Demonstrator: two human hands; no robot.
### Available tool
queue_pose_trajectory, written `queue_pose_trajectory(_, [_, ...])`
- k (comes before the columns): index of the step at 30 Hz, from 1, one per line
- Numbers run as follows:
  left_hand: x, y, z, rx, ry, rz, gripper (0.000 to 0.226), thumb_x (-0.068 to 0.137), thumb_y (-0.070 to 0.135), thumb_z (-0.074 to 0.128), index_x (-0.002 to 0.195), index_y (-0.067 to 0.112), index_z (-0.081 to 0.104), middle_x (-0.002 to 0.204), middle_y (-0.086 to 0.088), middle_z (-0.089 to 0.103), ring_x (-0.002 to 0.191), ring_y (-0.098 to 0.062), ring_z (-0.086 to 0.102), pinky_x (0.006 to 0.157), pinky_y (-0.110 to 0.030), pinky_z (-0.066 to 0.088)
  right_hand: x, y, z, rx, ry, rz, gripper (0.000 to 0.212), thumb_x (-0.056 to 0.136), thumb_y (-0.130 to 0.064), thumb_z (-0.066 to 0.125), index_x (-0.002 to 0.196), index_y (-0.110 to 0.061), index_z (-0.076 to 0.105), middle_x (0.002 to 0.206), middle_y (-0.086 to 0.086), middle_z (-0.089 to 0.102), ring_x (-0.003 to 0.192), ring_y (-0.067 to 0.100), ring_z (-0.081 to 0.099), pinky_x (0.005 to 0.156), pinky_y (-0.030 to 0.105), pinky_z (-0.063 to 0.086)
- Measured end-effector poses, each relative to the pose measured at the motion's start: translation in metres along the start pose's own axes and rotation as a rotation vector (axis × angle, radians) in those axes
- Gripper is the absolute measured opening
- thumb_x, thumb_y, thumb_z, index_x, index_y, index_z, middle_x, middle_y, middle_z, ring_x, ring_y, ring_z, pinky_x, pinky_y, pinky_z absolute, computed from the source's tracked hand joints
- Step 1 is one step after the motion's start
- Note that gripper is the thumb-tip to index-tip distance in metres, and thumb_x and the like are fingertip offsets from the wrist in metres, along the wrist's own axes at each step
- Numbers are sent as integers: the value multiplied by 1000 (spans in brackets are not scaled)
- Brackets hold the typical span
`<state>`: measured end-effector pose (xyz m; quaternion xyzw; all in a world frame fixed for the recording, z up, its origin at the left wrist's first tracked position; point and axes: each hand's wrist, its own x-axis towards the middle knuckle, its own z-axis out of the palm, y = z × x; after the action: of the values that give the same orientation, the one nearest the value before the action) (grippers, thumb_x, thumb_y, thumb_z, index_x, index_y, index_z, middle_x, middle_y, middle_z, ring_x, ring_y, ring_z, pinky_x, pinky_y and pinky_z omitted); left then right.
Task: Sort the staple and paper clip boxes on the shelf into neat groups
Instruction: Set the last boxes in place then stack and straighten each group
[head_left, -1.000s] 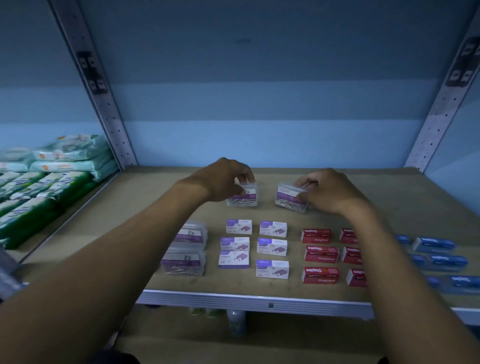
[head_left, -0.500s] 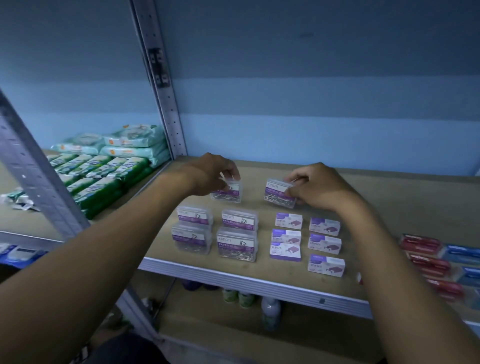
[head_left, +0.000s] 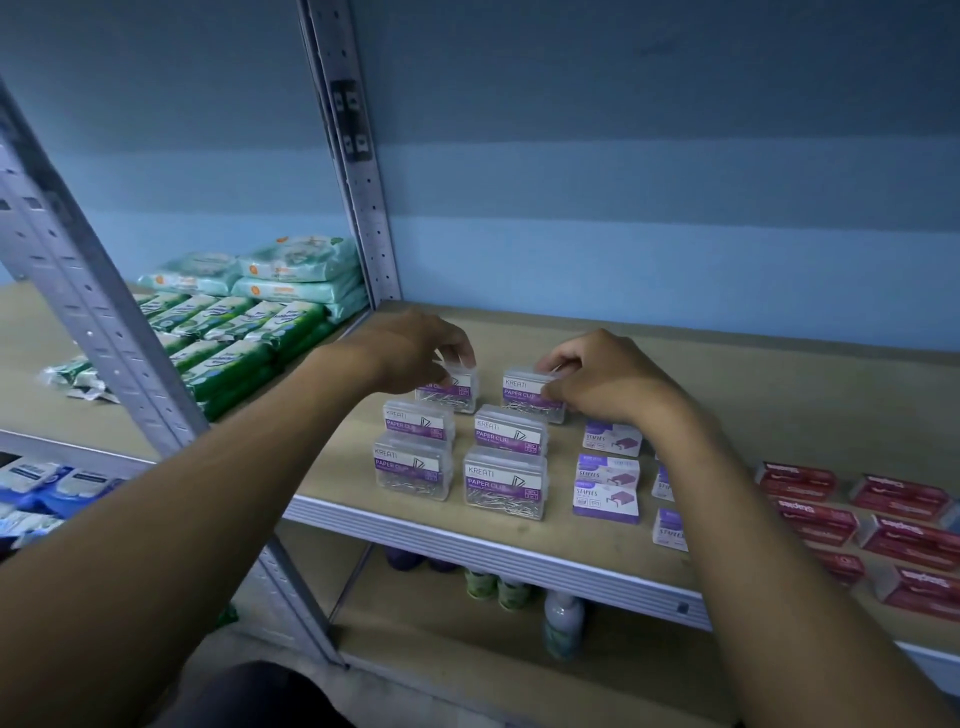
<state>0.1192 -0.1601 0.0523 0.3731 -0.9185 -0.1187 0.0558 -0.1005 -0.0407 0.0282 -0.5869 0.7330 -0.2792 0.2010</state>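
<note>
- Change since half a second ago: both hands have come down with their clear boxes, which now stand on the board as a back row directly behind the four paper clip boxes already placed; the view has swung further left, bringing more of the neighbouring bay into frame.
- Green and mint packs (head_left: 244, 322): stacked in the left bay, beyond the grey upright (head_left: 358, 171); well apart from the sorting.
- Left hand (head_left: 410, 353): fingers curled over the top of the rear-left paper clip box (head_left: 453, 396), thumb side hidden; grip closed on it.
- Front paper clip boxes (head_left: 457, 457): four clear boxes with purple labels, two rows of two, narrow gaps between them; the nearest pair sits just behind the shelf's metal front edge (head_left: 467, 551).
- Right hand (head_left: 605, 382): fingertips pinching the rear-right paper clip box (head_left: 525, 395) at its right end and top.
- Purple staple boxes (head_left: 608, 475): a column just right of the clip group, partly hidden by the right forearm.
- Red staple boxes (head_left: 857, 514): grouped near the right edge of the frame, apart from the purple ones.
- Open room: bare wooden shelf (head_left: 753, 384) behind and right of the hands, reaching to the blue wall.
- Bottles (head_left: 561, 623): on the lower shelf, under the front edge.
</note>
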Motion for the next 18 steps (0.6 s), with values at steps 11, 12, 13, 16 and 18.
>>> queue_pose_trajectory(11, [-5, 6, 2, -49, -32, 0, 33, 84, 12, 73, 114, 25, 67, 114, 5, 66, 103, -15, 63, 94, -37, 52, 2, -1, 7, 2, -23, 19, 29, 86, -22, 70, 113, -30, 74, 111, -8, 70, 99, 8, 64, 67, 16, 43])
queue_pose_trajectory(12, [-6, 7, 1, -48, -36, -7, 34, 84, 14, 74, 115, 25, 66, 115, 6, 66, 104, -15, 63, 93, -38, 52, 1, -1, 6, 6, -24, 16, 29, 86, -25, 71, 115, -30, 74, 111, -9, 70, 99, 7, 64, 68, 16, 43])
queue_pose_trajectory(13, [-7, 8, -1, -43, -35, -12, 36, 84, 16, 74, 117, 27, 65, 116, 8, 65, 105, -14, 62, 93, -38, 52, -1, -2, 4, 11, -23, 11, 30, 86, -28, 71, 116, -30, 73, 110, -10, 70, 99, 7, 64, 69, 16, 43])
queue_pose_trajectory(16, [-11, 15, -8, -35, 16, 0, 39, 83, 22, 75, 118, 33, 63, 116, 13, 63, 106, -10, 61, 90, -38, 54, -8, 0, -5, 41, -1, 0, 30, 87, -30, 70, 118, -31, 71, 108, -13, 70, 99, 4, 63, 75, 20, 45])
queue_pose_trajectory(18, [-16, 23, -10, -56, 71, 24, 37, 83, 26, 74, 117, 36, 62, 116, 16, 62, 104, -8, 61, 88, -37, 55, -16, 1, -12, 49, 12, -12, 28, 87, -29, 69, 115, -33, 71, 105, -15, 69, 98, 2, 63, 77, 21, 46])
